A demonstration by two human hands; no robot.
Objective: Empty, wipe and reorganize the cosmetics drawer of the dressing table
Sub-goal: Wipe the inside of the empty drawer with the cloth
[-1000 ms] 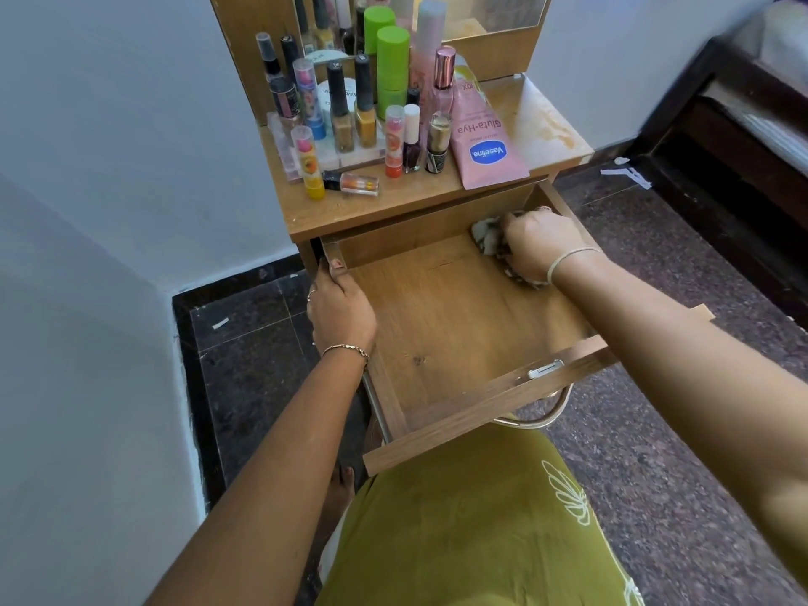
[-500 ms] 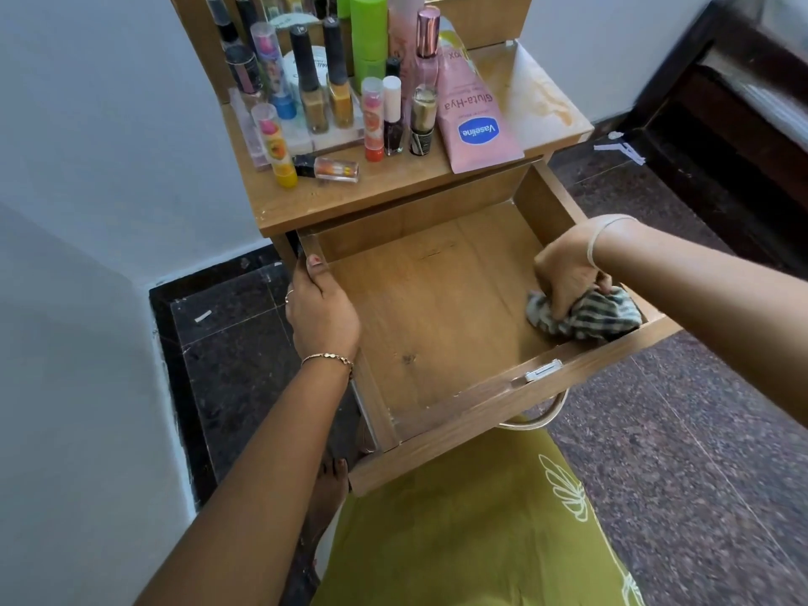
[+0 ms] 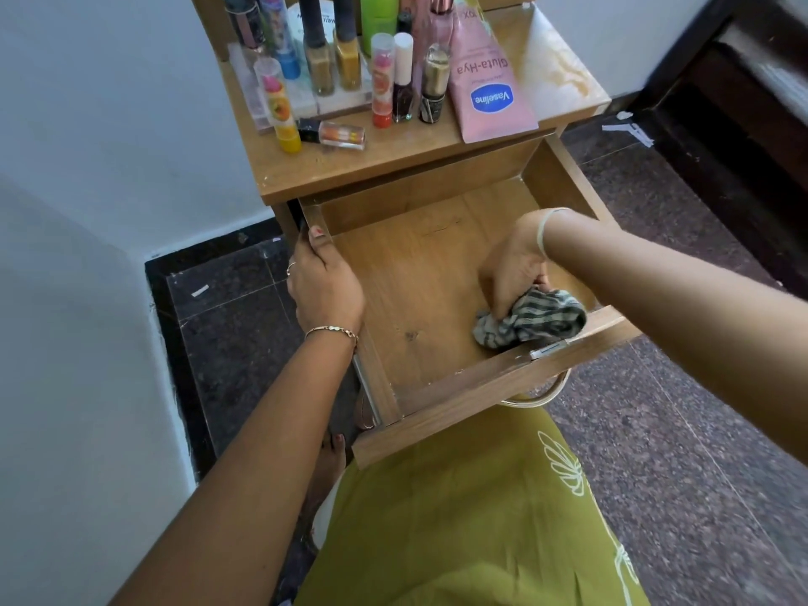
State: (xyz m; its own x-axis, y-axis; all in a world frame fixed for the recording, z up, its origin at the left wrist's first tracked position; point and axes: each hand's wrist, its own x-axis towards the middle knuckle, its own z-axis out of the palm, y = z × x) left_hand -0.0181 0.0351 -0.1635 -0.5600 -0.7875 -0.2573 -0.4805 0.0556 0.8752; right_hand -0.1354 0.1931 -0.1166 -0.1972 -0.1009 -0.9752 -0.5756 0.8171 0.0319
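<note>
Nearest, below the drawer's front panel, a green garment (image 3: 459,518) covers the person's lap, and the drawer (image 3: 419,273) stands pulled out from the bench (image 3: 393,168). In the drawer's near right corner the right hand (image 3: 513,264) bunches a striped cloth (image 3: 533,321) against the wooden floor, fingers curled round it, while the left hand (image 3: 325,282) grips the drawer's left wall, thumb along the top edge and fingers wrapped down the outside. Beyond the drawer, the bench top carries upright bottles (image 3: 402,80), one small bottle (image 3: 336,134) lying flat, and a pink tube (image 3: 489,94).
</note>
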